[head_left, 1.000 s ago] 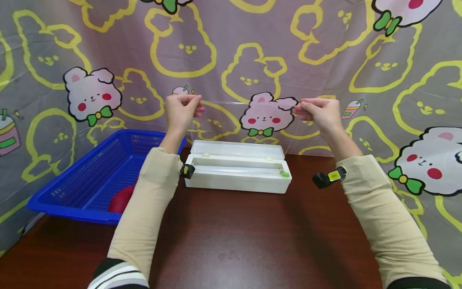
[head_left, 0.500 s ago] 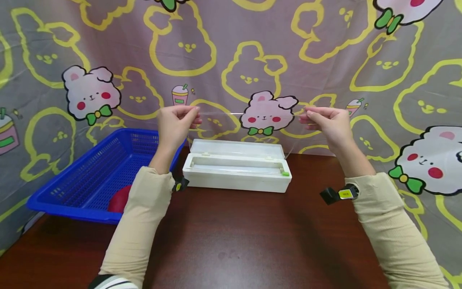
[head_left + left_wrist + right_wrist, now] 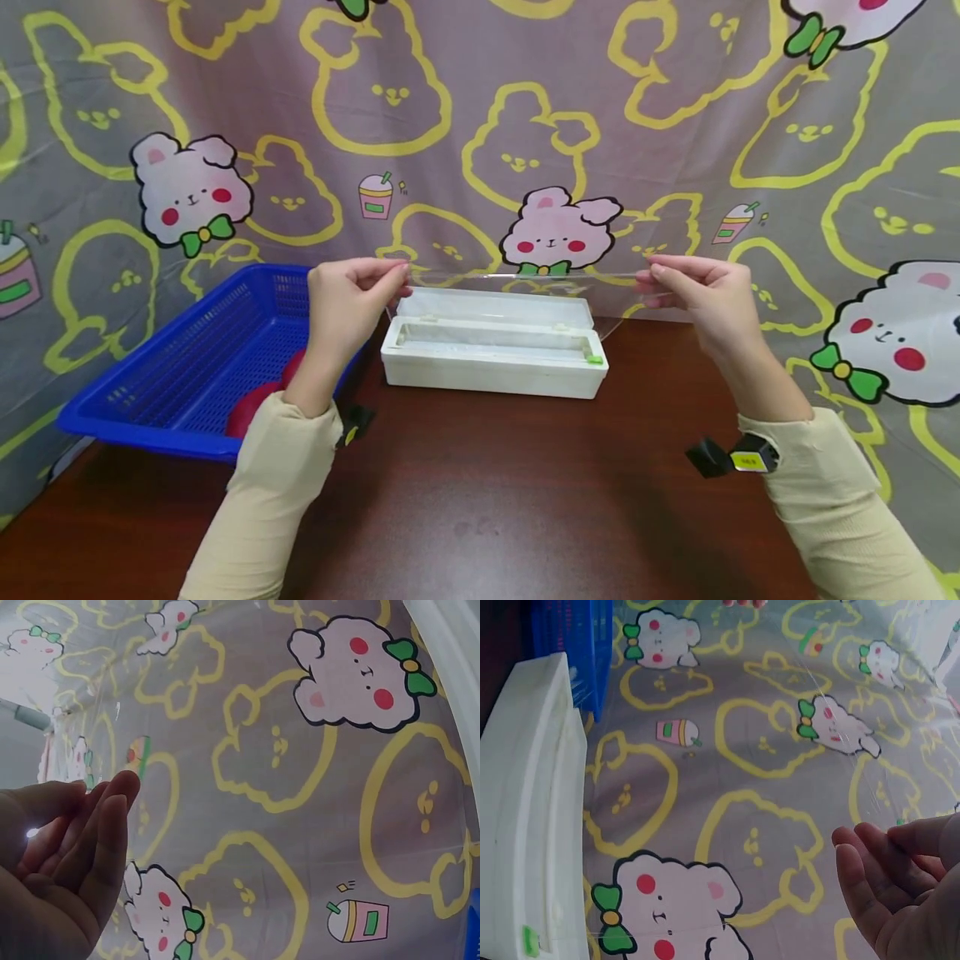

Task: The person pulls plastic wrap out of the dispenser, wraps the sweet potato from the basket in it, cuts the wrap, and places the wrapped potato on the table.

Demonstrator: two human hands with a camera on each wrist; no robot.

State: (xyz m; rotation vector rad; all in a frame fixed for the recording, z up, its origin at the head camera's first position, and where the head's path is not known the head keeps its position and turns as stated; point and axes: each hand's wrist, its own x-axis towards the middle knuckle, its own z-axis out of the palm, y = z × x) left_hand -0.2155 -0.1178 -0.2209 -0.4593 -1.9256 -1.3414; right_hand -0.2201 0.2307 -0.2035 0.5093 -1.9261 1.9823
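Observation:
Clear cling film (image 3: 525, 276) stretches between my two hands in the head view, its upper edge a thin shiny line. My left hand (image 3: 345, 304) pinches one corner between thumb and fingers. The other corner is pinched by my right hand (image 3: 712, 304). Below the film, the white cling film dispenser box (image 3: 487, 379) sits with its lid (image 3: 491, 307) raised, and the film runs down toward it. A small green slider (image 3: 595, 360) is at its right end. The wrist views show my left hand (image 3: 71, 862) and right hand (image 3: 900, 881) with thumb against fingers; the film is barely visible there.
A blue plastic basket (image 3: 142, 440) stands left of the box, partly behind my left arm. Round red items (image 3: 251, 408) lie in it, partly hidden. The dark brown table (image 3: 495, 492) spreads in front, and a patterned curtain (image 3: 675, 158) hangs behind.
Both hands have come lower and nearer, spreading somewhat wider apart, still pinching the film. The film's edge has dropped to about the top of the raised lid. Box and basket stay put.

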